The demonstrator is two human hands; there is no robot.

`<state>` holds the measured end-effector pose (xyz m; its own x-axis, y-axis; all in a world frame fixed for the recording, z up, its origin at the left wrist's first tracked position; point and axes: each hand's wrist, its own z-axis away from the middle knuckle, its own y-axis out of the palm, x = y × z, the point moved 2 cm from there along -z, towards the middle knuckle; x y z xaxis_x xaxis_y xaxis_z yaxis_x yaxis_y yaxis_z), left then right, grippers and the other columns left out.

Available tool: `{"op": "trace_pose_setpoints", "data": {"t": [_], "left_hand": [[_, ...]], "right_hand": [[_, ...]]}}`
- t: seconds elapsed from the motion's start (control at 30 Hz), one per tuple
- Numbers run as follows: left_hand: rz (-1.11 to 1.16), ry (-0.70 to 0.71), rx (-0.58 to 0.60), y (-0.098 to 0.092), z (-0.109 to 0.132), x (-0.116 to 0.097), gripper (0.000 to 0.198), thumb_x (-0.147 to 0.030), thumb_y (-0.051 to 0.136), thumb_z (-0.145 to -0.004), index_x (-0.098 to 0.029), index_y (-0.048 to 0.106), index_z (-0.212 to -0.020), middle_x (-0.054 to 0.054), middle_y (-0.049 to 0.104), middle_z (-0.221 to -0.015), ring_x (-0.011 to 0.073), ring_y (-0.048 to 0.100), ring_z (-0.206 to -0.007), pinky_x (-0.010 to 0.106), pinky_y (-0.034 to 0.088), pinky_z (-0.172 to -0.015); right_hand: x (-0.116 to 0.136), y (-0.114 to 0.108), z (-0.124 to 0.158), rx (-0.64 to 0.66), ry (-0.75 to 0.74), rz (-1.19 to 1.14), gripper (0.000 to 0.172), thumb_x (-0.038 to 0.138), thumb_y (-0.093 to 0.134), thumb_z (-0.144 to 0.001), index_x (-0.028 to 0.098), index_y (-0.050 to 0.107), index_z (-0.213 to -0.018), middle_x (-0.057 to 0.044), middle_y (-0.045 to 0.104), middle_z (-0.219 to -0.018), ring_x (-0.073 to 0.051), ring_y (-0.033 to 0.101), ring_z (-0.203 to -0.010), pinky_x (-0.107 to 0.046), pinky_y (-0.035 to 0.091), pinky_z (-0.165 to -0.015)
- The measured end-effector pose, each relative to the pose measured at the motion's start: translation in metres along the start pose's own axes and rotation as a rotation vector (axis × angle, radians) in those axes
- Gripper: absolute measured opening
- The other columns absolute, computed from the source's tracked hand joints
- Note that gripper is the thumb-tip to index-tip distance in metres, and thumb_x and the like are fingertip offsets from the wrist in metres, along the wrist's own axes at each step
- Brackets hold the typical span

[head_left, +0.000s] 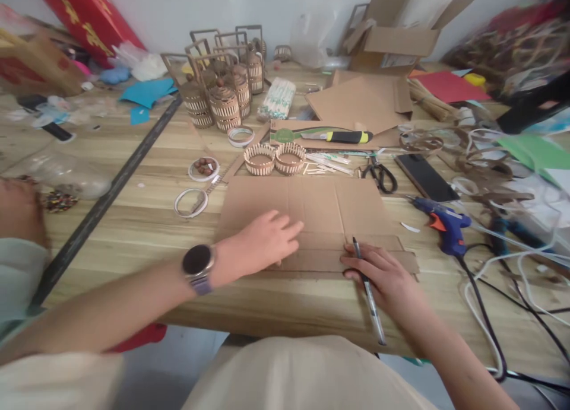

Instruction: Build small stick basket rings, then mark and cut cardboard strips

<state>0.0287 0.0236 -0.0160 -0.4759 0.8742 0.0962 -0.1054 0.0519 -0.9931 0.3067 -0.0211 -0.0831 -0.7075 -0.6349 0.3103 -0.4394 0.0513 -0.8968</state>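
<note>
A flat piece of brown cardboard [307, 202] with fold lines lies in front of me, a narrower cardboard strip [378, 260] along its near edge. My left hand [271, 238], a watch on its wrist, is over the cardboard with fingers spread; nothing is in it. At the sheet's near right, my right hand [378, 273] holds a black pen [369, 297] between its fingers, the fingertips at the strip's edge. Just beyond the sheet stand two small round stick-walled rings [259, 159], side by side.
A blue glue gun [447, 223] with cables lies at right, near a phone [426, 177] and scissors [380, 175]. Behind are a utility knife [342, 137], several lantern-like stick baskets [225, 104] and an open box [396, 42]. Another person's arm [22, 220] is at far left.
</note>
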Motion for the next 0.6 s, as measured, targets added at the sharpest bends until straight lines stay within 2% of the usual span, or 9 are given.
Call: {"op": "trace_pose_setpoints", "data": {"t": [0.07,0.13,0.2,0.27,0.33,0.43,0.6], "left_hand": [[-0.005,-0.365,0.012,0.006,0.040,0.006,0.010,-0.026,0.064,-0.093,-0.019,0.065,-0.100,0.013,0.059,-0.137,0.0276,0.061,-0.108,0.039,0.047,-0.089],[-0.007,-0.732,0.058,0.016,0.080,0.007,0.012,-0.025,0.056,-0.098,-0.018,0.064,-0.100,0.014,0.069,-0.115,0.0290,0.065,-0.098,0.039,0.050,-0.082],[0.079,-0.942,0.091,0.027,0.110,0.001,0.017,-0.027,0.049,-0.100,-0.017,0.063,-0.100,0.011,0.072,-0.093,0.0293,0.069,-0.086,0.038,0.053,-0.073],[0.236,-0.985,0.040,0.039,0.125,-0.008,0.017,-0.026,0.047,-0.100,-0.018,0.060,-0.107,0.009,0.074,-0.097,0.0261,0.071,-0.084,0.035,0.054,-0.072],[0.305,-0.984,-0.059,0.048,0.128,-0.015,0.019,-0.024,0.046,-0.098,-0.019,0.059,-0.111,0.009,0.074,-0.104,0.0255,0.072,-0.089,0.036,0.056,-0.076],[0.347,-0.950,-0.172,0.056,0.118,-0.025,0.021,-0.023,0.045,-0.097,-0.019,0.059,-0.111,0.009,0.074,-0.105,0.0252,0.072,-0.090,0.036,0.057,-0.077],[0.379,-0.796,-0.245,0.054,0.101,-0.038,0.024,-0.022,0.039,-0.101,-0.018,0.059,-0.113,0.007,0.073,-0.097,0.0226,0.072,-0.083,0.033,0.057,-0.072]], "right_hand": [[0.000,0.000,0.001,-0.019,-0.023,0.009,0.018,0.030,0.058,-0.098,0.027,0.072,-0.108,-0.008,0.073,-0.117,-0.026,0.066,-0.109,-0.041,0.056,-0.087],[0.000,-0.001,0.000,-0.048,-0.049,0.022,0.018,0.029,0.057,-0.098,0.025,0.070,-0.108,-0.008,0.073,-0.115,-0.026,0.067,-0.106,-0.041,0.056,-0.084],[-0.001,-0.002,-0.003,-0.072,-0.067,0.013,0.017,0.028,0.057,-0.098,0.024,0.069,-0.109,-0.009,0.074,-0.111,-0.025,0.067,-0.103,-0.040,0.056,-0.083],[-0.004,-0.004,-0.006,-0.085,-0.068,-0.011,0.017,0.028,0.057,-0.098,0.023,0.068,-0.110,-0.009,0.074,-0.108,-0.024,0.067,-0.101,-0.039,0.056,-0.085],[-0.008,-0.006,-0.008,-0.088,-0.069,-0.020,0.016,0.027,0.058,-0.098,0.023,0.068,-0.109,-0.009,0.074,-0.107,-0.024,0.067,-0.099,-0.039,0.056,-0.084],[-0.014,-0.010,-0.007,-0.074,-0.082,-0.007,0.015,0.025,0.058,-0.097,0.023,0.068,-0.108,-0.009,0.073,-0.108,-0.024,0.067,-0.100,-0.038,0.056,-0.084],[-0.015,-0.013,-0.004,-0.056,-0.071,0.007,0.014,0.026,0.056,-0.098,0.024,0.067,-0.106,-0.009,0.072,-0.111,-0.024,0.066,-0.101,-0.038,0.056,-0.085]]}}
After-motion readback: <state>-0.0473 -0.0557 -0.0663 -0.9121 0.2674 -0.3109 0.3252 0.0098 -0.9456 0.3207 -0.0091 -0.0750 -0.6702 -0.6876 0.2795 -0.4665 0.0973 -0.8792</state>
